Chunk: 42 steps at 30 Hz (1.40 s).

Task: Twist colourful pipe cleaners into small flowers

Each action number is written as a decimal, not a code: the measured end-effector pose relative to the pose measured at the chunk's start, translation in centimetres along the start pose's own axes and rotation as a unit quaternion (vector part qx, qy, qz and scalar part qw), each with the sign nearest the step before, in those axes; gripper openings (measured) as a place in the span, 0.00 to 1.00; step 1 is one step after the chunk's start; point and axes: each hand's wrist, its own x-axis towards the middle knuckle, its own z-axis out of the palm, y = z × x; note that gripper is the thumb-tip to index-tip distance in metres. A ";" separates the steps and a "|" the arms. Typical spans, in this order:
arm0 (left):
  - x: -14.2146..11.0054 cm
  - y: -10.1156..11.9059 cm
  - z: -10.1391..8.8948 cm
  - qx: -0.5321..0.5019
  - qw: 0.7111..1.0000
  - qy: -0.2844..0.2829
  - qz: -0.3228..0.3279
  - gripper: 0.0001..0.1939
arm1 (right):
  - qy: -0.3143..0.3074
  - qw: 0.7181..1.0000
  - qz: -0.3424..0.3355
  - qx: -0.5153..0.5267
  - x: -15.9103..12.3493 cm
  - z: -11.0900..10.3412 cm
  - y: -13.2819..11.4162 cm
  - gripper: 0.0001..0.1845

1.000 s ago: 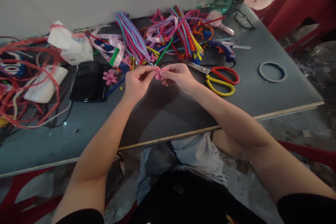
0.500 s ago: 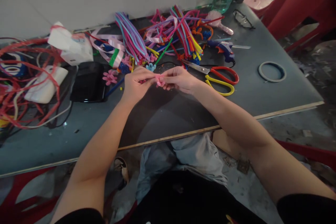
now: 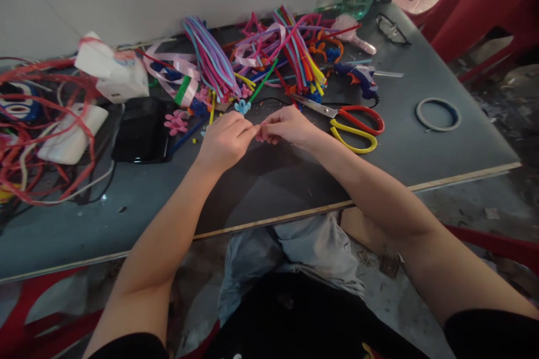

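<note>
My right hand (image 3: 288,126) is closed in a pinch on a small pink pipe cleaner flower (image 3: 260,134), mostly covered by the fingers. Against it, the fingertips of my left hand (image 3: 225,140) press together at the flower's edge, back of the hand turned up. Both hands hover over the dark tabletop, fingertips nearly meeting. Just behind them lies a light blue pipe cleaner flower (image 3: 242,106). Left of my left hand rests another pink pipe cleaner flower (image 3: 176,122). Scissors (image 3: 353,129) with one red and one yellow handle lie right of my right hand.
Bundles of pipe cleaners (image 3: 213,59) and pink ribbon (image 3: 189,73) crowd the back. A glue gun (image 3: 360,78), hairbrush (image 3: 353,36), glasses (image 3: 391,31) and tape roll (image 3: 438,115) lie rightward. Leftward are a black phone-like object (image 3: 141,130) and tangled red cord (image 3: 90,148).
My left hand has rolled over, its back now facing up more. The pink flower, plainly visible between the fingertips before, is now mostly hidden. My right hand has barely moved.
</note>
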 end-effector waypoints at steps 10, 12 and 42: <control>0.1 -0.5 0.4 -0.017 0.987 0.116 -0.108 0.13 | 0.003 0.990 -0.046 0.136 -0.6 0.7 -0.6 0.15; 0.2 -0.1 0.3 -0.035 0.987 0.103 -0.118 0.15 | 0.003 0.990 -0.056 0.133 -0.3 0.6 -0.2 0.15; 0.8 0.8 1.3 -0.247 0.907 0.094 -0.328 0.15 | 0.105 0.925 -0.275 -0.239 -0.3 0.8 0.9 0.15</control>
